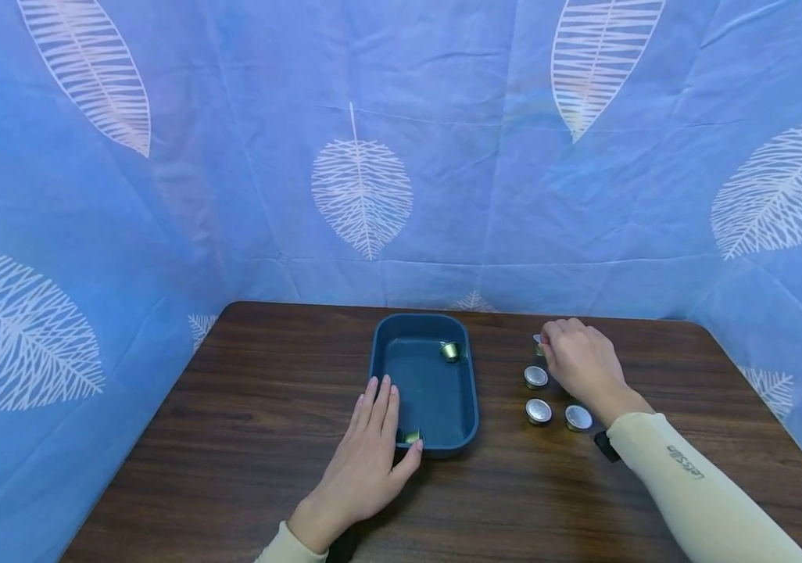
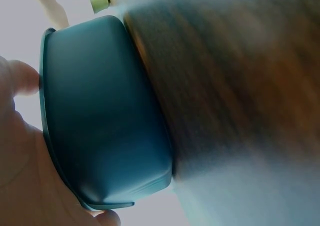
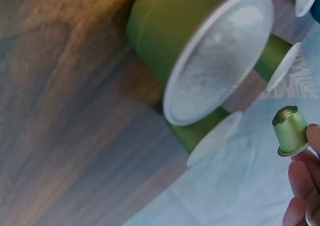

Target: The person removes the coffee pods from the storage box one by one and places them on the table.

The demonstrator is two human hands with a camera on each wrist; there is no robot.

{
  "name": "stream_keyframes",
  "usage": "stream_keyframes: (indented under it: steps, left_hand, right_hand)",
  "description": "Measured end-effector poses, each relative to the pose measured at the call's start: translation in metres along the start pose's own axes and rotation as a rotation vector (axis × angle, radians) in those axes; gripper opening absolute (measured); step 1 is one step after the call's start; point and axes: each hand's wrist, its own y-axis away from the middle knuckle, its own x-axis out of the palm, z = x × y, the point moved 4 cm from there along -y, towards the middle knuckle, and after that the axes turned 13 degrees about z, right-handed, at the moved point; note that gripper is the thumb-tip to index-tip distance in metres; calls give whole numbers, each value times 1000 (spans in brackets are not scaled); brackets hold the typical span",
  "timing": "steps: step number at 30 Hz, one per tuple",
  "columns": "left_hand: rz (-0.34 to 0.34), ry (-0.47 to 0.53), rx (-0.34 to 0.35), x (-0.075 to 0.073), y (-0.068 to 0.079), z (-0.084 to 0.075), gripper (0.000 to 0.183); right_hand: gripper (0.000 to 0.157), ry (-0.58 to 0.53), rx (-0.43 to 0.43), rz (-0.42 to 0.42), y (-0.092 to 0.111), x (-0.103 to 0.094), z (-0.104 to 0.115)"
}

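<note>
My right hand (image 1: 580, 360) is over the right side of the table. Its fingertips pinch a green coffee capsule (image 3: 291, 131), tilted and raised beside the others in the right wrist view. Below and around that hand stand several green capsules (image 1: 535, 377) with their silver lids facing up. My left hand (image 1: 373, 461) lies with straight fingers over the near left corner of a dark blue tray (image 1: 473, 391), thumb at the near rim. Inside the tray, one capsule (image 1: 450, 352) lies at the far right and another capsule (image 1: 412, 437) near the thumb.
The dark brown wooden table (image 1: 260, 375) has rounded far corners. A blue cloth (image 1: 457, 195) with white leaf prints hangs behind and around it. Between the tray and the standing capsules runs a strip of bare wood.
</note>
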Motion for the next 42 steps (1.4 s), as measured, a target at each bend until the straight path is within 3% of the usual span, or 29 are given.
stream_keyframes:
  steps: [11, 16, 19, 24, 25, 33, 42]
  left_hand:
    - [4, 4, -4, 0, 0, -1, 84]
    - [5, 5, -6, 1, 0, -1, 85]
    - [3, 3, -9, 1, 0, -1, 85]
    - [-6, 0, -8, 1, -1, 0, 85]
    - [-8, 0, -6, 1, -1, 0, 85]
    - [-1, -1, 7, 2, -4, -3, 85]
    - [-2, 2, -11, 1, -2, -2, 84]
  right_hand:
    - [11, 42, -161, -283, 29, -18, 16]
    - [13, 41, -213, -354, 52, -26, 25]
    - [8, 30, -253, -366, 66, -30, 32]
    - [55, 17, -296, -385, 83, -34, 40]
    - [58, 11, -299, -388, 87, -34, 41]
    - [59, 12, -315, -363, 112, -31, 45]
    - [57, -6, -304, -316, 127, -20, 49]
